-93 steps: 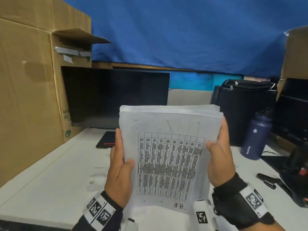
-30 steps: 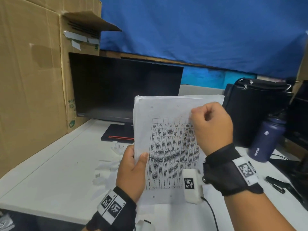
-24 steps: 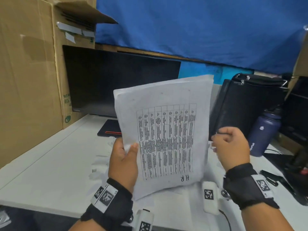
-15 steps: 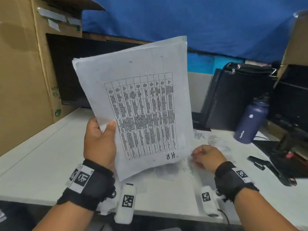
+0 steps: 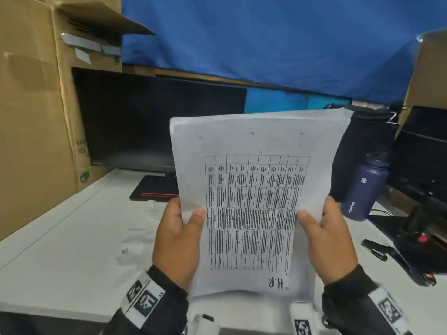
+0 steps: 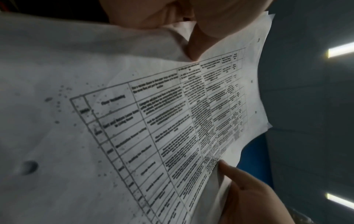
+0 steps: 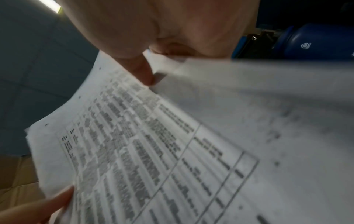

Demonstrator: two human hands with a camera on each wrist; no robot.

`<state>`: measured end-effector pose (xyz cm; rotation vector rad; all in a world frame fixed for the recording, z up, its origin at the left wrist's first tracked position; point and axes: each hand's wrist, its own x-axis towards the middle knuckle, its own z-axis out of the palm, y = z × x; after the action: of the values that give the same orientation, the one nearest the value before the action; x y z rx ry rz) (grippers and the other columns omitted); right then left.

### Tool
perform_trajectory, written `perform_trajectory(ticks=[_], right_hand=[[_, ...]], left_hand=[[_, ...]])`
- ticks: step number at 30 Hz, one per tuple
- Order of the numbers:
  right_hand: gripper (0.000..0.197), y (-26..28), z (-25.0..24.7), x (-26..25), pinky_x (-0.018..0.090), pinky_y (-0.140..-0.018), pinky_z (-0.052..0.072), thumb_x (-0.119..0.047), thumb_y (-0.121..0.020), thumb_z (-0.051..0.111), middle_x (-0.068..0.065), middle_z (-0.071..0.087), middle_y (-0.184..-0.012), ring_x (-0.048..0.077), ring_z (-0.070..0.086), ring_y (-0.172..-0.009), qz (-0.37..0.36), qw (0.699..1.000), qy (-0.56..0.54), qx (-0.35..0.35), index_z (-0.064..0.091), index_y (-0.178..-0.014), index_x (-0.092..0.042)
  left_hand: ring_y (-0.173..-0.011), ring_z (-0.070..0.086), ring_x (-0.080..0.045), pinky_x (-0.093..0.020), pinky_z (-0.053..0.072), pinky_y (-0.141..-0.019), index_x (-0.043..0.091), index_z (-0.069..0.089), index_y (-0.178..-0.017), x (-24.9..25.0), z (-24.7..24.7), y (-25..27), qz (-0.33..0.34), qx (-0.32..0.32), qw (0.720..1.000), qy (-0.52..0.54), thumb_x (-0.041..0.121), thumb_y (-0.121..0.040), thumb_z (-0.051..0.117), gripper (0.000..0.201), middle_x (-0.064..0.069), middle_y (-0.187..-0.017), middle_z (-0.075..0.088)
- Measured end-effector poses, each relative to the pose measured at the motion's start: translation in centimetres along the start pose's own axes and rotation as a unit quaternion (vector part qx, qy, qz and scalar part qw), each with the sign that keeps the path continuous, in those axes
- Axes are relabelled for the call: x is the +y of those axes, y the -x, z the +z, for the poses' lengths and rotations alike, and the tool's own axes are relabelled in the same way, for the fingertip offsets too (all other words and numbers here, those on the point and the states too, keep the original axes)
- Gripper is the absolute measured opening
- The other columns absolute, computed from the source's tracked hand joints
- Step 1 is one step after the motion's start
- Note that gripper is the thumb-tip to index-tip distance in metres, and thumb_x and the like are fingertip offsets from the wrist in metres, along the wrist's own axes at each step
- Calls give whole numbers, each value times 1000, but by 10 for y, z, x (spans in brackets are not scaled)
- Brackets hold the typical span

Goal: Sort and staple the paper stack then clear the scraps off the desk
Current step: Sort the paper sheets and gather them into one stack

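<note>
I hold a stack of white sheets (image 5: 251, 189) upright above the desk, its top page printed with a table and marked "H.R" near the bottom. My left hand (image 5: 179, 235) grips the stack's left edge, thumb on the front. My right hand (image 5: 326, 235) grips the right edge the same way. The left wrist view shows the printed page (image 6: 172, 121) up close with the left thumb (image 6: 199, 40) pressed on it. In the right wrist view the page (image 7: 153, 151) is blurred under the right thumb (image 7: 141, 71). A black stapler (image 5: 377, 249) lies on the desk at the right.
A white desk (image 5: 60, 257) carries small paper scraps (image 5: 125, 252) at left centre. Behind stand a dark monitor (image 5: 145, 122), a cardboard box (image 5: 36, 117), a black bag (image 5: 362, 146) and a navy bottle (image 5: 362, 189). Dark equipment (image 5: 423, 226) crowds the right edge.
My right hand came up from the desk and took the stack's right edge again. The stack swung from a leftward tilt to upright and centred.
</note>
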<state>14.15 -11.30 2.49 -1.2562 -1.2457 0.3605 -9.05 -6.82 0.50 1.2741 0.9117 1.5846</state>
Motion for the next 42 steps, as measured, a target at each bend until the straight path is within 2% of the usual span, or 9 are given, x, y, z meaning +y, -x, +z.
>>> perform_trajectory(ticks=[7,10,15,20,25,28,32,37,42], right_hand=[[40,8,-2,21,29,-90,52,3,-93,54,-10,69,-113,8,64,-106,7,999,-23,44,56,-120,-26],[40,4,-7,16,21,-92,51,5,-95,48,-9,68,-117,4,62,-110,4,997,-51,55,54,-126,-19],[7,14,-8,20,24,-79,43,-14,-102,49,-2,57,-90,6,54,-82,15,989,-56,133,50,-96,-17],[22,26,0,21,36,-88,46,-25,-104,43,-4,66,-93,13,60,-93,60,990,-42,122,56,-86,-20],[37,30,11,27,0,-90,26,-57,-87,41,-3,47,-117,-6,44,-110,40,992,15,121,58,-90,-23],[16,34,14,38,-1,-92,23,-27,-99,49,-2,44,-130,-24,37,-111,66,993,-20,93,61,-110,-28],[21,28,11,40,22,-104,38,-19,-102,47,-4,57,-125,2,52,-119,55,993,-22,107,58,-108,-36],[42,15,6,20,2,-81,43,7,-98,42,-19,66,-108,-8,61,-101,33,993,-97,62,42,-126,-25],[28,14,7,13,2,-67,41,12,-93,38,-15,65,-89,-11,57,-79,20,996,-80,19,52,-101,-11]], left_hand=[[-96,71,-19,-32,51,-80,25,64,-107,-26,8,14,-66,-22,997,37,4,-87,65,29,3,-99,76],[-95,70,-30,-40,53,-78,19,64,-106,-33,8,16,-98,-19,993,64,14,-69,62,37,-6,-96,76],[-97,70,-40,-58,53,-91,25,73,-98,-42,6,18,-136,-16,989,56,3,-92,57,27,-14,-99,76],[-89,73,-20,-31,53,-72,20,68,-106,-43,6,22,-124,-34,992,17,-7,-93,53,33,-1,-95,78],[-91,74,-20,-34,53,-75,19,68,-110,-47,5,22,-125,-30,992,17,-7,-93,52,35,-2,-99,78],[-87,74,-18,-34,53,-73,15,68,-109,-43,5,22,-141,-26,989,42,-11,-93,46,37,-6,-97,78],[-94,73,-25,-45,53,-85,25,72,-104,-47,2,24,-139,-33,989,26,-5,-96,43,42,-5,-101,78],[-86,74,-18,-34,52,-73,19,69,-105,-45,4,26,-131,-32,990,44,-10,-96,40,42,-4,-95,78],[-85,72,-3,-12,53,-66,20,68,-105,-44,5,30,-107,-35,994,17,-17,-93,35,51,8,-91,79]])
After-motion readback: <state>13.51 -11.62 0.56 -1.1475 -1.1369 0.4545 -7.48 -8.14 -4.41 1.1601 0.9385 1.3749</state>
